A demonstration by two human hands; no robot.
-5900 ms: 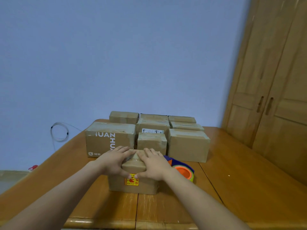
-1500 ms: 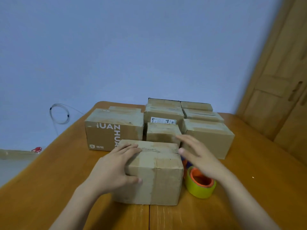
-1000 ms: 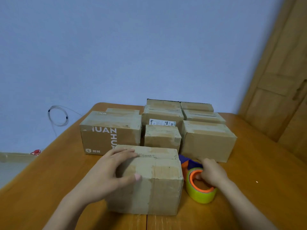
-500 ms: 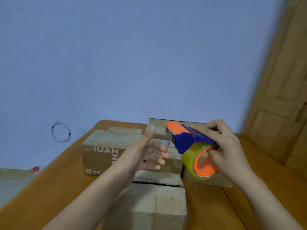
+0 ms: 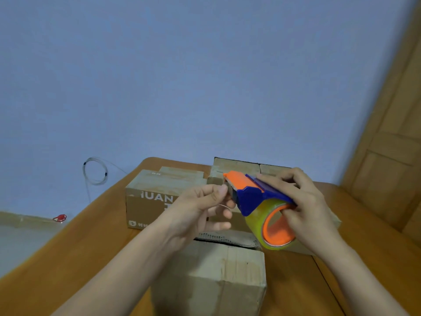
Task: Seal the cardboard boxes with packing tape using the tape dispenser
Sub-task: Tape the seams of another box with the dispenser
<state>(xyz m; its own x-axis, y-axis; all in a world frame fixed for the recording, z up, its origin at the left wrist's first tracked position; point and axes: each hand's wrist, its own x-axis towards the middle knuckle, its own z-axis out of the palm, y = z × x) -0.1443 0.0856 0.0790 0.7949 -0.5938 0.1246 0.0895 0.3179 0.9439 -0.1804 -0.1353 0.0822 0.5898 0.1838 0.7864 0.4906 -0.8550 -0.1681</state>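
Observation:
A blue and orange tape dispenser [image 5: 255,195] with a roll of clear tape [image 5: 271,226] hangs in the air above the table, gripped by my right hand [image 5: 303,206] round its top and through the roll's core. My left hand [image 5: 202,208] pinches at the dispenser's front end with thumb and forefinger, where the tape's free end is. Below them stands a cardboard box [image 5: 214,272] near the table's front, its top flap seam slightly agape at the far edge.
Several more cardboard boxes, one printed "HUAN" [image 5: 150,201], stand in rows behind on the wooden table [image 5: 75,254]. A wooden wardrobe [image 5: 391,169] rises at the right. A coiled cable [image 5: 94,171] hangs on the blue wall at the left.
My right hand picked the dispenser up from the table beside the box. My left hand left the box's top and came up to pinch at the dispenser's front end.

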